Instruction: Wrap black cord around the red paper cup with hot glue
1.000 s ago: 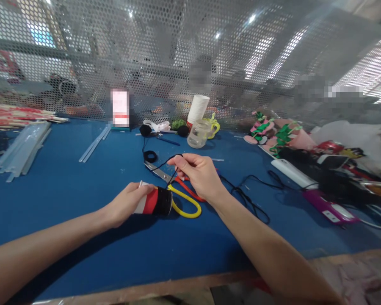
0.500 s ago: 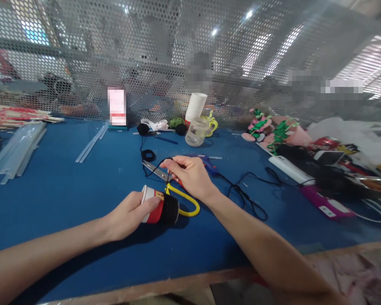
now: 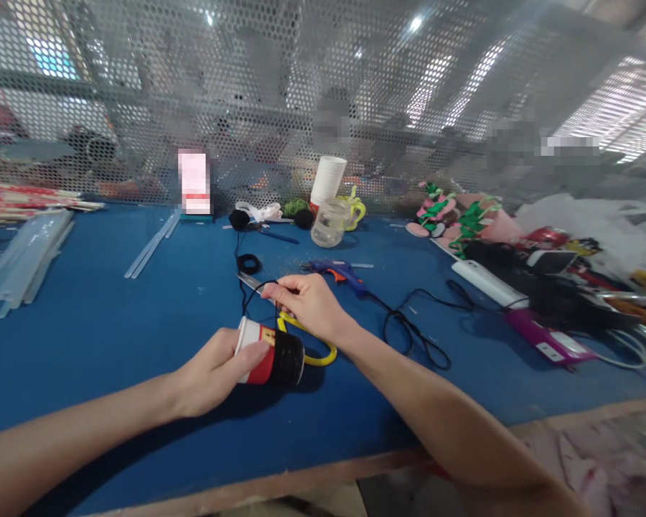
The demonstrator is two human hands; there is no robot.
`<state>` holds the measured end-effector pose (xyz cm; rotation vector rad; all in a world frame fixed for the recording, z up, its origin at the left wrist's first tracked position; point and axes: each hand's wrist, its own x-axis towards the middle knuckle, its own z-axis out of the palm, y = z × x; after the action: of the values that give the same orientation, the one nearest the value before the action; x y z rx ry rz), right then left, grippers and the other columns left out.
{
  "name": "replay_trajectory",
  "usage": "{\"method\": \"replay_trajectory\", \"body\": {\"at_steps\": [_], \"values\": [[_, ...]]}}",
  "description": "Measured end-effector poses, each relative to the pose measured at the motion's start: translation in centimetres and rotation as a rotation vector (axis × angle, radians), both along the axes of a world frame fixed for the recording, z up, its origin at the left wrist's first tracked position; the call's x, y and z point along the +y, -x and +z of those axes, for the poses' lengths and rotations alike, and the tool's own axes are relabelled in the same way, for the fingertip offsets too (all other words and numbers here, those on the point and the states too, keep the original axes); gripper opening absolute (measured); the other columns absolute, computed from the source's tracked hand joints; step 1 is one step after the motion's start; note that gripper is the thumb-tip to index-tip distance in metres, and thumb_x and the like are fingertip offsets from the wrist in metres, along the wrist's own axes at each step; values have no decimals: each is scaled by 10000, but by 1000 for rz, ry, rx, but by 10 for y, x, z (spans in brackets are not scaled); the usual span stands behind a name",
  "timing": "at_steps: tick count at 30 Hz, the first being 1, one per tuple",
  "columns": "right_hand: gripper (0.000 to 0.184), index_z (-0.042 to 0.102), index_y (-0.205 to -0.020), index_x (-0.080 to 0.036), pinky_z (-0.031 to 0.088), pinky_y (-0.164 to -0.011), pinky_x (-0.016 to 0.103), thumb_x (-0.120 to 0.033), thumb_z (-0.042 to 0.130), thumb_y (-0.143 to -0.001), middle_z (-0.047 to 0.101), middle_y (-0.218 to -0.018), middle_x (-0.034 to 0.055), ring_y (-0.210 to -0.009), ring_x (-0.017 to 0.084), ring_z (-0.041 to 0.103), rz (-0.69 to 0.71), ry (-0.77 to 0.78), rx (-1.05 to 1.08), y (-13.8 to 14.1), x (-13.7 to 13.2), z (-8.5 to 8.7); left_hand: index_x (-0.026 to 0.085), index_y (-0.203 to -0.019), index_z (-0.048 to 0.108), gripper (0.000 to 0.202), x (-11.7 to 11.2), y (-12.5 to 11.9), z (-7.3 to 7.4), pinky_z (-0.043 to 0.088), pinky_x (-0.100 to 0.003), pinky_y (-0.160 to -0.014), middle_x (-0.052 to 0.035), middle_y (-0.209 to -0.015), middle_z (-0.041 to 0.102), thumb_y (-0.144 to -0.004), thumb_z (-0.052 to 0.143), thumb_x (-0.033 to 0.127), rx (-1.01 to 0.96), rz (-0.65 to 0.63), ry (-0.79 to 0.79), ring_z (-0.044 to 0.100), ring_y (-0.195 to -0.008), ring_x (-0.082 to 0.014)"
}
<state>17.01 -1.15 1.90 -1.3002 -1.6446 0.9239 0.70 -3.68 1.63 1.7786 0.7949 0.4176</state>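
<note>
My left hand [image 3: 215, 370] is closed around a paper cup [image 3: 258, 370], white and red with black yarn wound over its bottom end. The cup lies tilted on its side, its base pointing right. Above it my right hand [image 3: 309, 305] pinches the black yarn [image 3: 251, 293] between thumb and fingers; a strand runs down to the cup. Under my right hand lie scissors [image 3: 323, 355] with yellow handles, partly hidden. Farther back, the yarn trails past a small black coil [image 3: 248, 263] to a black yarn ball [image 3: 240, 219].
A blue glue gun [image 3: 339, 273] with a looping black cord lies beyond my right hand. Stacked paper cups [image 3: 328, 179] and a clear jar [image 3: 328, 226] stand farther back. Glue sticks [image 3: 32, 251] lie left; a purple power strip [image 3: 549, 337] and craft flowers [image 3: 471, 226] are right.
My right hand has moved down and slightly left, nearer the cup, with the yarn still pinched. The glue gun shows more fully now. My left hand keeps its hold on the cup.
</note>
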Motion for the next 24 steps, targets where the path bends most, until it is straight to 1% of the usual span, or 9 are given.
{"method": "replay_trajectory", "body": {"at_steps": [4, 8, 14, 19, 24], "values": [[269, 617, -667, -133, 307, -420, 199, -367, 488, -703, 429, -447, -38, -414, 65, 388, 19, 34, -3, 0, 1, -3, 149, -557, 352, 339, 0, 1, 0, 222, -193, -455, 46, -537, 293, -795, 288, 382, 0, -4, -12, 239, -501, -69], [270, 620, -661, -129, 299, -423, 198, -356, 480, -710, 419, -432, -41, -420, 66, 395, 58, 45, -40, 1, 0, -2, 148, -556, 361, 341, -1, 1, 2, 227, -198, -458, 44, -536, 290, -797, 272, 373, -8, -14, -26, 241, -501, -73], [241, 622, -632, -126, 301, -431, 194, -325, 502, -696, 448, -442, -34, -442, 70, 412, 107, 117, -12, 3, -2, 0, 152, -533, 350, 354, -1, 1, 2, 231, -199, -448, 43, -520, 302, -785, 272, 389, -18, 1, -51, 246, -484, -72], [244, 619, -636, -117, 283, -405, 184, -324, 505, -696, 426, -421, -41, -410, 57, 374, 140, 185, 21, 3, -2, -1, 157, -523, 327, 334, -1, 1, 3, 222, -195, -435, 45, -515, 291, -782, 284, 364, -26, 22, -30, 235, -478, -69], [254, 614, -622, -116, 267, -399, 187, -338, 511, -688, 438, -435, -39, -411, 56, 367, 152, 218, 19, 4, -2, 0, 154, -531, 348, 329, 0, 1, 4, 227, -192, -434, 37, -527, 309, -777, 283, 363, -40, 39, -11, 239, -487, -72]]}}
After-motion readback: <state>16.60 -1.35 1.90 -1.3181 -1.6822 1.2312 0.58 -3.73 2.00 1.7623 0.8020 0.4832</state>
